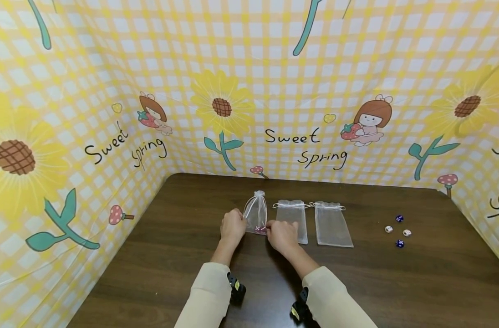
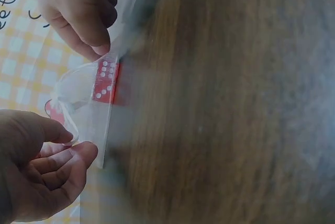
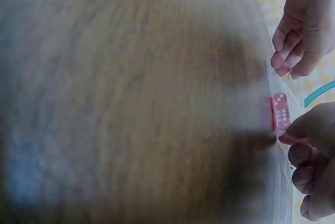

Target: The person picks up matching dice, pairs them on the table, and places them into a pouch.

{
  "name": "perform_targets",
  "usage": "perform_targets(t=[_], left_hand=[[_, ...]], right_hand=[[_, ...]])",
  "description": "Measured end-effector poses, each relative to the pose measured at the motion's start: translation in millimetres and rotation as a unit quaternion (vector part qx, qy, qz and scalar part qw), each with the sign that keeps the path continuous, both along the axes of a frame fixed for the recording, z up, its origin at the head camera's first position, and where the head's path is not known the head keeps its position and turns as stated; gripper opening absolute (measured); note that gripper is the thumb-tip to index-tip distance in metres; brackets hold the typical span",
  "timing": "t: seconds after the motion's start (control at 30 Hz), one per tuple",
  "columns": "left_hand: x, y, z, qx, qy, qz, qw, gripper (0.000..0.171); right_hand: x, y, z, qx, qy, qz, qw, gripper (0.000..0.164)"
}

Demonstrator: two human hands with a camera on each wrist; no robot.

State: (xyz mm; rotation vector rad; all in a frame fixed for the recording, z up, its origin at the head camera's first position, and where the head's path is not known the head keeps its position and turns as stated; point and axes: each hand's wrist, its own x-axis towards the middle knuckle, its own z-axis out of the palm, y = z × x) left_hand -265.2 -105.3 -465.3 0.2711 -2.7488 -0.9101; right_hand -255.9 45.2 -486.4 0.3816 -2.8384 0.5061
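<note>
The left hand [image 1: 233,225] has thumb and forefinger together, pinching a loop of string [image 1: 266,210] at the left side of the bag. The right hand [image 1: 283,234] has its thumb and forefinger together too, seemingly on the string's other end, by the bag's lower right corner (its fingertips hide exactly what they hold). The likeliest slip is here: the string is thin, and a hard tug could pull it out of either pinch.

The bag [image 1: 253,219] lies on the table between the hands, its mouth gathered at the far end and red dice [image 2: 103,81] at the near end. If one hand pulled harder than the other, the gathers could bunch unevenly or the whole bag could skid sideways. Should the neck loosen while the bag is lifted or tipped, the dice could slide out. The right fingertips sit just beside the dice, so they might also catch the sheer cloth and snag it.

Further right, the right hand covers part of the middle bag [image 1: 292,212]; whether it touches is unclear, but a sweep of the knuckles could drag that one askew. The far bag [image 1: 333,225] and the four loose dice [image 1: 407,233] lie clear of the hands, with little to disturb them.
</note>
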Motion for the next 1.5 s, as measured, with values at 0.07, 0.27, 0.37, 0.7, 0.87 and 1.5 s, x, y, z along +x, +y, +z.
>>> perform_targets(t=[0.07, 0.27, 0.37, 0.7, 0.87, 1.5], left_hand=[[0.3, -1, -0.8, -0.009, 0.007, 0.001, 0.9999, 0.008], [-1.3, 4, 0.6, -0.045, 0.072, 0.002, 0.9964, 0.024], [-3.4, 9, 3.4, -0.041, 0.121, -0.018, 0.9916, 0.033], [-4.8, 33, 8.6, 0.002, 0.140, -0.237, 0.9614, 0.053], [-2.4, 47, 8.5, 0.022, 0.051, -0.309, 0.9495, 0.079], [0.4, 87, -8.0, -0.089, -0.061, -0.379, 0.9190, 0.075]], right_hand=[[0.6, 0, 0.5, -0.003, 0.001, -0.001, 1.000, 0.018], [3.2, 9, 9.2, -0.030, 0.030, -0.026, 0.999, 0.024], [5.7, 20, 17.9, -0.049, 0.038, -0.032, 0.998, 0.024], [18.1, 85, 26.1, -0.167, 0.025, -0.081, 0.982, 0.025], [26.1, 116, 34.9, -0.204, 0.007, -0.107, 0.973, 0.026], [49.1, 204, 55.0, -0.250, -0.017, -0.231, 0.940, 0.029]])
